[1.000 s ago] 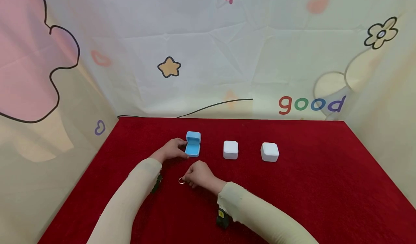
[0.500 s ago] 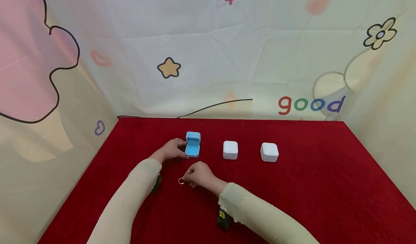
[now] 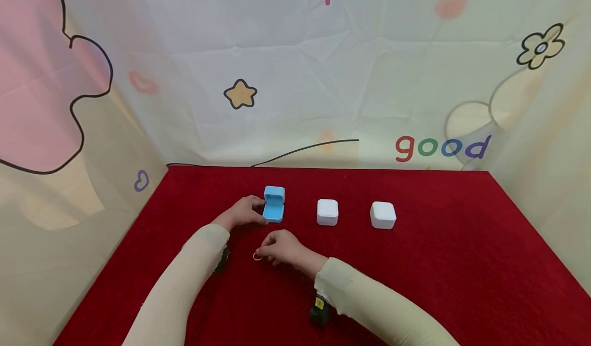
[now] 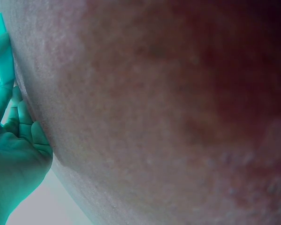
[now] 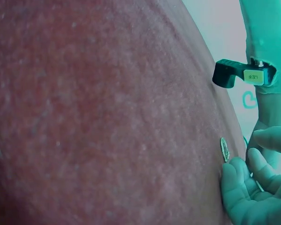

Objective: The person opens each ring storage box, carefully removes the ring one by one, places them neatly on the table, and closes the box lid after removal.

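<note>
An open light-blue ring box [image 3: 274,214] stands on the red cloth with its lid tipped up at the back. My left hand [image 3: 243,211] holds it from the left, a finger by the hinge and the thumb at the near corner. The left wrist view shows a piece of the box [image 4: 8,68] between two fingers. In front of the box, my right hand [image 3: 283,247] has its thumb and index fingertips together at a thin gold ring [image 3: 254,257], covering part of it. Close to the cloth, the same ring [image 5: 224,150] shows at the fingertips in the right wrist view.
Two closed white boxes stand right of the blue one: a nearer white box [image 3: 327,212] and a farther white box [image 3: 382,215]. Red cloth [image 3: 438,264] covers the table. A printed curtain [image 3: 286,69] rises behind it. Dark wrist cameras hang under both sleeves.
My right fingertips have shifted slightly left, over more of the ring, and the right forearm has swung a little to the right. The left hand and the boxes stay put.
</note>
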Available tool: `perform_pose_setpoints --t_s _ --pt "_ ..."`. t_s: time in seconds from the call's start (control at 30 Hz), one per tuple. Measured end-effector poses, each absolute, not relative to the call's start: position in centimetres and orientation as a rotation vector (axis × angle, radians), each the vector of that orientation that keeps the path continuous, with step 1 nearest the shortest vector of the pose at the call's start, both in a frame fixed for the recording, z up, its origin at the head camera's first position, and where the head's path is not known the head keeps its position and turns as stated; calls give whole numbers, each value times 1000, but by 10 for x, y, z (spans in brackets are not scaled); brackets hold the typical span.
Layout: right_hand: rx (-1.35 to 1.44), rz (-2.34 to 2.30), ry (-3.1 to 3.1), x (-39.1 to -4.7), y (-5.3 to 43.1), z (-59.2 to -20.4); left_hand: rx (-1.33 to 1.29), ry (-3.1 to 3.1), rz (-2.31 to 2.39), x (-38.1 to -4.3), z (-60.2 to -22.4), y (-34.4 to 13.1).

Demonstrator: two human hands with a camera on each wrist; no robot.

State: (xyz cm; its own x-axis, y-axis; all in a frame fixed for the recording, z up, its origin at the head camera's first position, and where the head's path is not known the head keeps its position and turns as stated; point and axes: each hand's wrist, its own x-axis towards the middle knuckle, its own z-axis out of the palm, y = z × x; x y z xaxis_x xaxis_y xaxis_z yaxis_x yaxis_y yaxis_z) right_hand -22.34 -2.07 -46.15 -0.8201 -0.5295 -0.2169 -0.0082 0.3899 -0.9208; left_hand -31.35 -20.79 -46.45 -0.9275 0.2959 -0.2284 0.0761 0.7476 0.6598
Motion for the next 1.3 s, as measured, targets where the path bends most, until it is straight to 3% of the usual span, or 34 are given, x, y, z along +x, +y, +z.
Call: perform_pose_setpoints --t_s 1.3 --pt "-480 -1515 2180 -234 4 -425 277 2638 952 -312 -463 -207"
